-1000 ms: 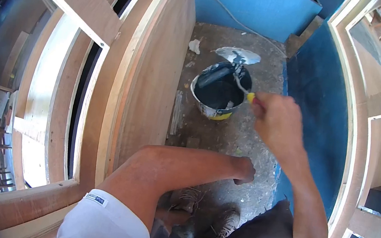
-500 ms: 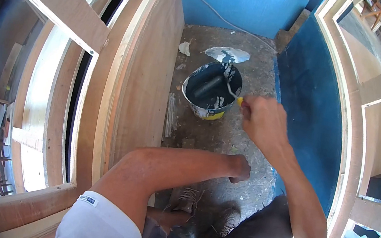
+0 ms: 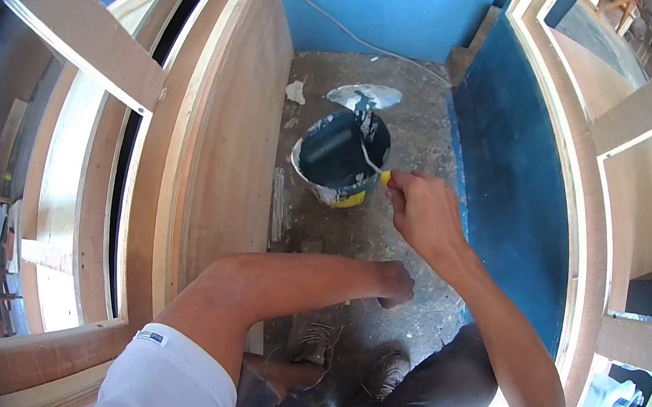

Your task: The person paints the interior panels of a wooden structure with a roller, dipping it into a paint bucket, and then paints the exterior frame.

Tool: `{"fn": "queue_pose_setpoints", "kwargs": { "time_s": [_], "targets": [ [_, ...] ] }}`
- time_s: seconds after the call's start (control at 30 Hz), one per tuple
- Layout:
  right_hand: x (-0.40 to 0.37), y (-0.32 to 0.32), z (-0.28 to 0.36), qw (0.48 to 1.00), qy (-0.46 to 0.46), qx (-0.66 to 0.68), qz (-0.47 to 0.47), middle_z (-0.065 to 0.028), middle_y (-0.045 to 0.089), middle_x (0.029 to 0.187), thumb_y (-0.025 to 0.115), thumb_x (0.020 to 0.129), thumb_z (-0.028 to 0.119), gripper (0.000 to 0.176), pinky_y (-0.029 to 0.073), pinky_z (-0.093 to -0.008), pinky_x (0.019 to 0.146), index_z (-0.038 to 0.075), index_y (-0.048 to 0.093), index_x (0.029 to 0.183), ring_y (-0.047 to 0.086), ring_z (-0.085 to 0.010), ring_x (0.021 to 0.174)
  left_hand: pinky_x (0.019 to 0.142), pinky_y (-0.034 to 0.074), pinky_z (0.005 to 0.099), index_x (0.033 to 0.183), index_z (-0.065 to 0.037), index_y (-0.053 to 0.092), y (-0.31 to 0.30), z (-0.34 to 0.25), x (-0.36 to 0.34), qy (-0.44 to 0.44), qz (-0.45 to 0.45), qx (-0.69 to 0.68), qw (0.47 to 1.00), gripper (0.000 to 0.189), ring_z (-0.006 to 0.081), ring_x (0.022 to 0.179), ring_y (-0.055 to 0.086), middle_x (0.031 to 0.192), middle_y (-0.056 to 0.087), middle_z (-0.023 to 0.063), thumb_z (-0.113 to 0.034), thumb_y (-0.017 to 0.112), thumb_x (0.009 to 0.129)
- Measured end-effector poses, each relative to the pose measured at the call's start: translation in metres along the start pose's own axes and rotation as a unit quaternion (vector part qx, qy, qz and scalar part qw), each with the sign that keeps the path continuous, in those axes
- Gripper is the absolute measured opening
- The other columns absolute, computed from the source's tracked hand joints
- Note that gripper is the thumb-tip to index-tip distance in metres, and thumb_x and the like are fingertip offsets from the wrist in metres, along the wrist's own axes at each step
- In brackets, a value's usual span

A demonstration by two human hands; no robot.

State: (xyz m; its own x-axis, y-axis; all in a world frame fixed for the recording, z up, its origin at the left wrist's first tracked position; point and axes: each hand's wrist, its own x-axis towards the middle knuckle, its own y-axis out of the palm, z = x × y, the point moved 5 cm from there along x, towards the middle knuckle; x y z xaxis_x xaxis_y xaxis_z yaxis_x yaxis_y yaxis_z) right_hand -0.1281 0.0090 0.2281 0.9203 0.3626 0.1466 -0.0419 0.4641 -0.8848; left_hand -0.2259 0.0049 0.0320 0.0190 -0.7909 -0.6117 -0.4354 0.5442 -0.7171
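My right hand (image 3: 425, 214) is closed around the yellow and red handle of a paint roller (image 3: 386, 179). The roller's bent metal rod reaches into a paint bucket (image 3: 326, 193), where its dark-coated sleeve (image 3: 331, 144) lies against the inside. Dark blue paint coats the bucket's interior, white paint crusts its rim, and a yellow patch shows on its outside. My left hand (image 3: 396, 286) hangs over the floor in front of my knees, fingers curled in, with no object showing in it.
A dark blue panel (image 3: 515, 181) stands on the right, a bare plywood panel (image 3: 241, 123) on the left. At the back is a bright blue panel (image 3: 371, 16) with a grey cable across it. Behind the bucket, a white paint patch (image 3: 365, 95) marks the concrete floor.
The view has shifted slightly, so the bucket appears a little further left. Within the bucket, the roller sleeve has moved up and left. My left hand stays curled in the same place.
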Motion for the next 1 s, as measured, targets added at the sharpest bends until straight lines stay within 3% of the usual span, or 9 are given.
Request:
{"fn": "queue_pose_setpoints", "kwargs": {
  "time_s": [0.4, 0.53, 0.57, 0.6, 0.77, 0.8, 0.83, 0.9, 1.0],
  "targets": [
    [-0.015, -0.009, -0.011, 0.999, 0.028, 0.035, 0.020, -0.0187, 0.068, 0.093, 0.067, 0.088, 0.008, 0.015, 0.051, -0.0492, 0.074, 0.003, 0.071, 0.102, 0.066, -0.0406, 0.085, 0.083, 0.058, 0.0465, 0.104, -0.010, 0.078, 0.009, -0.004, -0.008, 0.014, -0.015, -0.015, 1.000, 0.027, 0.0326, 0.103, 0.072, 0.110, 0.075, 0.0135, -0.028, 0.068, 0.087],
    [-0.043, -0.041, -0.021, 0.993, 0.042, 0.107, -0.014, -0.0195, 0.069, 0.091, 0.068, 0.088, 0.009, 0.020, 0.053, -0.0458, 0.075, 0.002, 0.071, 0.107, 0.067, -0.0392, 0.084, 0.087, 0.054, 0.0537, 0.112, -0.009, 0.067, 0.027, -0.001, 0.002, 0.025, 0.074, -0.038, 0.996, 0.031, 0.0374, 0.103, 0.069, 0.105, 0.072, 0.0179, -0.034, 0.058, 0.096],
    [-0.050, -0.048, -0.026, 0.989, 0.063, 0.134, -0.002, -0.0201, 0.070, 0.093, 0.069, 0.089, 0.011, 0.022, 0.053, -0.0434, 0.076, 0.002, 0.071, 0.109, 0.069, -0.0364, 0.085, 0.084, 0.055, 0.0517, 0.111, -0.010, 0.071, 0.028, -0.002, 0.000, 0.021, 0.020, -0.052, 0.998, 0.029, 0.0340, 0.105, 0.070, 0.112, 0.073, 0.0135, -0.031, 0.064, 0.092],
    [-0.057, -0.052, -0.031, 0.983, 0.081, 0.162, 0.009, -0.0207, 0.071, 0.094, 0.069, 0.090, 0.013, 0.025, 0.054, -0.0411, 0.077, 0.001, 0.071, 0.112, 0.070, -0.0337, 0.086, 0.087, 0.054, 0.0519, 0.121, -0.011, 0.066, 0.024, -0.004, -0.003, 0.012, 0.054, -0.055, 0.997, 0.035, 0.0348, 0.110, 0.068, 0.118, 0.070, 0.0137, -0.034, 0.061, 0.094],
    [-0.092, -0.049, -0.056, 0.917, 0.192, 0.343, 0.065, -0.0143, 0.075, 0.097, 0.067, 0.098, 0.024, 0.033, 0.053, -0.0362, 0.077, 0.001, 0.071, 0.121, 0.070, -0.0204, 0.087, 0.090, 0.053, 0.0527, 0.116, -0.012, 0.064, 0.027, -0.007, -0.015, 0.060, 0.049, -0.040, 0.996, 0.033, 0.0356, 0.109, 0.067, 0.115, 0.070, 0.0145, -0.037, 0.057, 0.095],
    [-0.094, -0.053, -0.053, 0.914, 0.157, 0.373, 0.039, -0.0092, 0.075, 0.093, 0.067, 0.099, 0.027, 0.037, 0.052, -0.0324, 0.067, 0.000, 0.070, 0.124, 0.065, -0.0141, 0.075, 0.090, 0.053, 0.0527, 0.116, -0.012, 0.064, 0.028, -0.006, -0.015, 0.056, 0.051, -0.034, 0.997, 0.033, 0.0356, 0.109, 0.067, 0.115, 0.070, 0.0145, -0.037, 0.057, 0.095],
    [-0.099, -0.057, -0.055, 0.913, 0.152, 0.377, 0.035, -0.0092, 0.075, 0.093, 0.067, 0.099, 0.027, 0.037, 0.052, -0.0324, 0.067, 0.000, 0.070, 0.124, 0.065, -0.0141, 0.075, 0.090, 0.053, 0.0523, 0.114, -0.012, 0.064, 0.030, -0.006, -0.015, 0.056, 0.048, -0.042, 0.996, 0.032, 0.0353, 0.108, 0.068, 0.114, 0.070, 0.0145, -0.037, 0.057, 0.095],
    [-0.114, -0.057, -0.056, 0.841, 0.227, 0.476, 0.117, -0.0070, 0.073, 0.090, 0.071, 0.097, 0.030, 0.043, 0.046, -0.0263, 0.056, 0.000, 0.068, 0.128, 0.056, -0.0082, 0.065, 0.090, 0.053, 0.0519, 0.113, -0.012, 0.063, 0.031, -0.007, -0.017, 0.056, 0.050, -0.050, 0.996, 0.031, 0.0350, 0.108, 0.068, 0.113, 0.070, 0.0145, -0.036, 0.057, 0.095],
    [-0.135, -0.066, -0.052, 0.784, 0.264, 0.549, 0.119, -0.0054, 0.072, 0.092, 0.071, 0.097, 0.029, 0.048, 0.039, -0.0221, 0.050, 0.000, 0.063, 0.134, 0.047, -0.0045, 0.060, 0.090, 0.053, 0.0512, 0.112, -0.012, 0.063, 0.030, -0.007, -0.021, 0.042, 0.053, -0.062, 0.996, 0.031, 0.0346, 0.107, 0.068, 0.112, 0.070, 0.0147, -0.037, 0.057, 0.095]
  ]
}}
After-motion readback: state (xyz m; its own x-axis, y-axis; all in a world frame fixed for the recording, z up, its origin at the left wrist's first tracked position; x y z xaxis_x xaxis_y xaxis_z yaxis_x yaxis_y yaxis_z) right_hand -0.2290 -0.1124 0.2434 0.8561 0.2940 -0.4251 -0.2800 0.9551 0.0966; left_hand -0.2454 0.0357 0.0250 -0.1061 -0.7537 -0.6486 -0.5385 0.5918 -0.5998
